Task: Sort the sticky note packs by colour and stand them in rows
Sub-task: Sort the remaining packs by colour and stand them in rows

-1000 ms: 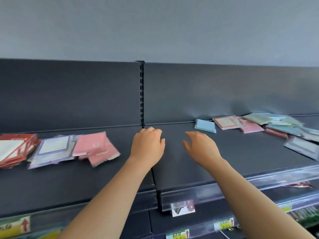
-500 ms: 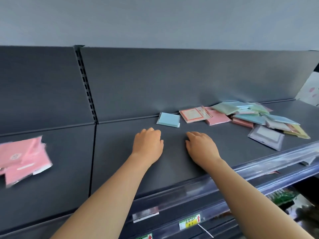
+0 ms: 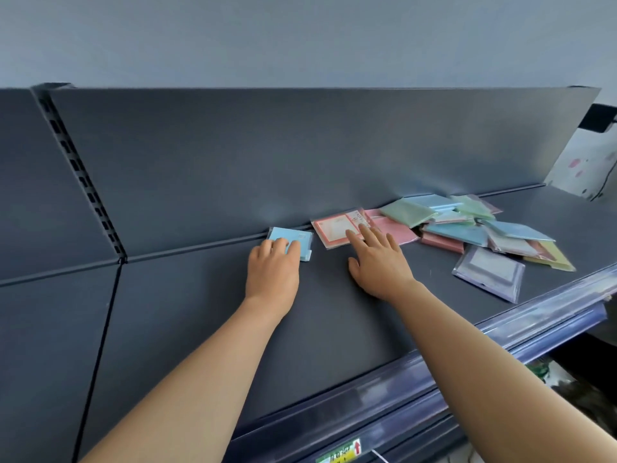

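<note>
A light blue pack (image 3: 293, 238) lies flat against the back panel of the dark shelf (image 3: 207, 315). My left hand (image 3: 273, 270) rests on it, fingertips over its near edge. To its right lies an orange-bordered pack (image 3: 335, 228); my right hand (image 3: 379, 262) has straight fingers touching its near right corner. Beyond that sits a loose heap: a pink pack (image 3: 397, 230), green packs (image 3: 409, 212), teal packs (image 3: 457, 233), a yellow pack (image 3: 556, 257) and a lilac-bordered pack (image 3: 489, 272) nearest the front.
The shelf has a clear plastic price rail (image 3: 500, 332) along its front edge. A slotted upright (image 3: 81, 175) divides the back panel at left. Below, a yellow price label (image 3: 340, 456) shows on a lower shelf rail.
The view has swung right, so the pink packs at left are out of frame. Both hands moved forward: the left onto the blue pack, the right onto the orange-bordered one.
</note>
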The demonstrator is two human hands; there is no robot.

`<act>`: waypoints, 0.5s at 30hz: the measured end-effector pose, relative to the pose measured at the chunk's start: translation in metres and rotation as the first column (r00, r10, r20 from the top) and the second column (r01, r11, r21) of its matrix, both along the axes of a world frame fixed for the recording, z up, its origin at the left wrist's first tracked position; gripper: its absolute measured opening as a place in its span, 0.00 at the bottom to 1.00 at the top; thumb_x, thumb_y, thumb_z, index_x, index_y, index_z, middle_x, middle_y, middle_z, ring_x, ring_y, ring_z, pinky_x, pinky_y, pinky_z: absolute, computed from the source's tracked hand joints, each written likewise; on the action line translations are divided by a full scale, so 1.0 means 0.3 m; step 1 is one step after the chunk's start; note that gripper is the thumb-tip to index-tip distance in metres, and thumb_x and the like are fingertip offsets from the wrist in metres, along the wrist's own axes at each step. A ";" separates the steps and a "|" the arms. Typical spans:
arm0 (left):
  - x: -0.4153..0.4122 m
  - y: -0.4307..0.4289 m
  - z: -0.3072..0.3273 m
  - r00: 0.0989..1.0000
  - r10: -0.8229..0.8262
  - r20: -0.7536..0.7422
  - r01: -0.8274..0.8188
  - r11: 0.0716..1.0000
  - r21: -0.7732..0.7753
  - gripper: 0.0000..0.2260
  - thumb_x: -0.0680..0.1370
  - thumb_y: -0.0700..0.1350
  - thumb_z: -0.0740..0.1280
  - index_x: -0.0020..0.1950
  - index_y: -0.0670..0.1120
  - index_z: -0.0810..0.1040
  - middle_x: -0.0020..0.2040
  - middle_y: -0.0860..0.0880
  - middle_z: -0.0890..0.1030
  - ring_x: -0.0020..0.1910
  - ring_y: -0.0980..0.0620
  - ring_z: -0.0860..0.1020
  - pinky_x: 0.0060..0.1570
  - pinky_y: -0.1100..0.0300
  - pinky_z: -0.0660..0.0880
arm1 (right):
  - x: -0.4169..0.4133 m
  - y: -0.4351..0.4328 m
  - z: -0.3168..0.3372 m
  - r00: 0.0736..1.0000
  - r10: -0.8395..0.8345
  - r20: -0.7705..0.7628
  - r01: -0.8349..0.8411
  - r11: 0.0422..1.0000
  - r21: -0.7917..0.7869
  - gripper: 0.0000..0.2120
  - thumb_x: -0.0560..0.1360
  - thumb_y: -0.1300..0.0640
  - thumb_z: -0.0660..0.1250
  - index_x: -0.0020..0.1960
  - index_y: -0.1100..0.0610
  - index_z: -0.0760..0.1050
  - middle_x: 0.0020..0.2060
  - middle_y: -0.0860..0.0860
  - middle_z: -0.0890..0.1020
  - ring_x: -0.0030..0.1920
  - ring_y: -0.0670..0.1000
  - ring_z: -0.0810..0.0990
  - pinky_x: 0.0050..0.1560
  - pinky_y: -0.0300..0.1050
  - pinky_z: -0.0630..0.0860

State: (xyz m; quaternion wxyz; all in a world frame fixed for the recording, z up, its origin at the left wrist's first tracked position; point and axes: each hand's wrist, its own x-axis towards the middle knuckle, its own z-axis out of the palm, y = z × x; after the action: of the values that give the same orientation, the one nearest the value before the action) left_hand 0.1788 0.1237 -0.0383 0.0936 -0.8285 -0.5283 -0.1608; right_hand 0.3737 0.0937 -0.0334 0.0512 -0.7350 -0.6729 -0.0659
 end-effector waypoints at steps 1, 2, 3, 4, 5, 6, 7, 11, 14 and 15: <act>0.012 0.008 0.000 1.000 0.018 -0.015 -0.018 1.000 -0.001 0.20 0.76 0.34 0.58 0.67 0.46 0.68 0.64 0.49 0.72 0.62 0.44 0.69 0.57 0.55 0.65 | 0.017 0.015 0.002 1.000 0.007 -0.020 -0.008 1.000 -0.027 0.28 0.79 0.50 0.54 0.77 0.51 0.52 0.78 0.53 0.52 0.77 0.55 0.49 0.76 0.56 0.47; 0.021 0.013 0.001 0.999 0.035 -0.026 -0.035 0.999 0.000 0.20 0.76 0.34 0.58 0.66 0.47 0.68 0.64 0.49 0.72 0.62 0.44 0.69 0.56 0.55 0.65 | 0.032 0.026 0.005 0.999 0.015 -0.047 -0.018 0.999 -0.051 0.29 0.78 0.49 0.54 0.77 0.50 0.52 0.78 0.52 0.51 0.77 0.54 0.47 0.76 0.57 0.46; 0.030 0.014 0.002 0.998 0.056 -0.035 -0.056 0.998 -0.002 0.19 0.76 0.35 0.57 0.66 0.47 0.68 0.64 0.49 0.72 0.62 0.45 0.69 0.56 0.55 0.65 | 0.043 0.036 0.005 0.997 0.024 -0.078 -0.030 0.997 -0.070 0.29 0.77 0.49 0.54 0.77 0.50 0.52 0.78 0.52 0.52 0.77 0.54 0.47 0.76 0.57 0.45; 0.035 0.018 -0.004 0.997 0.071 -0.035 -0.071 0.997 -0.003 0.19 0.76 0.35 0.57 0.66 0.47 0.68 0.64 0.49 0.72 0.61 0.45 0.70 0.56 0.55 0.65 | 0.051 0.044 0.002 0.994 0.041 -0.102 -0.049 0.996 -0.080 0.28 0.77 0.50 0.53 0.76 0.50 0.54 0.77 0.52 0.53 0.77 0.54 0.48 0.75 0.57 0.46; 0.039 0.019 -0.005 0.996 0.079 -0.029 -0.079 0.997 -0.007 0.19 0.76 0.35 0.58 0.66 0.46 0.68 0.64 0.48 0.72 0.61 0.45 0.70 0.55 0.55 0.65 | 0.056 0.047 0.000 0.991 0.065 -0.116 -0.074 0.994 -0.080 0.27 0.77 0.50 0.54 0.75 0.50 0.56 0.77 0.51 0.55 0.76 0.54 0.50 0.75 0.57 0.47; 0.038 0.021 -0.007 0.996 0.086 -0.026 -0.086 0.996 -0.010 0.18 0.77 0.35 0.58 0.66 0.46 0.69 0.64 0.48 0.73 0.61 0.44 0.70 0.55 0.55 0.66 | 0.060 0.047 -0.004 0.987 0.093 -0.130 -0.103 0.992 -0.072 0.26 0.78 0.51 0.54 0.75 0.50 0.58 0.76 0.51 0.57 0.76 0.54 0.51 0.74 0.56 0.47; 0.034 0.023 -0.008 0.996 0.089 -0.024 -0.090 0.996 -0.008 0.18 0.77 0.36 0.60 0.66 0.46 0.70 0.63 0.48 0.74 0.60 0.44 0.71 0.54 0.55 0.67 | 0.065 0.044 -0.006 0.982 0.125 -0.142 -0.134 0.989 -0.059 0.25 0.78 0.52 0.54 0.74 0.50 0.59 0.76 0.51 0.58 0.76 0.54 0.52 0.74 0.55 0.48; 0.020 0.031 -0.024 0.996 0.079 -0.032 -0.078 0.997 0.026 0.17 0.70 0.39 0.74 0.58 0.42 0.79 0.51 0.45 0.81 0.49 0.40 0.79 0.44 0.52 0.75 | 0.091 0.000 -0.013 0.944 0.281 -0.172 -0.290 0.957 -0.026 0.23 0.79 0.56 0.54 0.74 0.48 0.64 0.74 0.47 0.64 0.74 0.51 0.59 0.73 0.50 0.54; 0.046 0.010 -0.032 0.994 0.094 -0.046 -0.096 0.994 -0.046 0.19 0.82 0.46 0.61 0.72 0.47 0.68 0.69 0.47 0.72 0.68 0.43 0.69 0.63 0.48 0.67 | 0.105 -0.046 -0.010 0.865 0.410 -0.289 -0.424 0.905 0.016 0.22 0.79 0.58 0.57 0.72 0.50 0.68 0.73 0.48 0.67 0.73 0.50 0.64 0.72 0.49 0.59; 0.060 0.003 -0.033 0.994 0.103 -0.038 -0.105 0.993 -0.061 0.19 0.83 0.48 0.57 0.75 0.49 0.63 0.72 0.48 0.67 0.72 0.45 0.64 0.66 0.48 0.64 | 0.115 -0.055 -0.009 0.842 0.427 -0.330 -0.431 0.900 0.065 0.21 0.78 0.59 0.58 0.71 0.52 0.69 0.72 0.50 0.69 0.72 0.52 0.66 0.72 0.48 0.60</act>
State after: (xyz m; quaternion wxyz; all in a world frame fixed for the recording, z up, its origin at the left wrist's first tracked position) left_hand 0.1967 0.1247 -0.0483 0.0850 -0.8051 -0.5736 -0.1248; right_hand 0.4081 0.0772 -0.0359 0.1743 -0.5663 -0.8018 0.0777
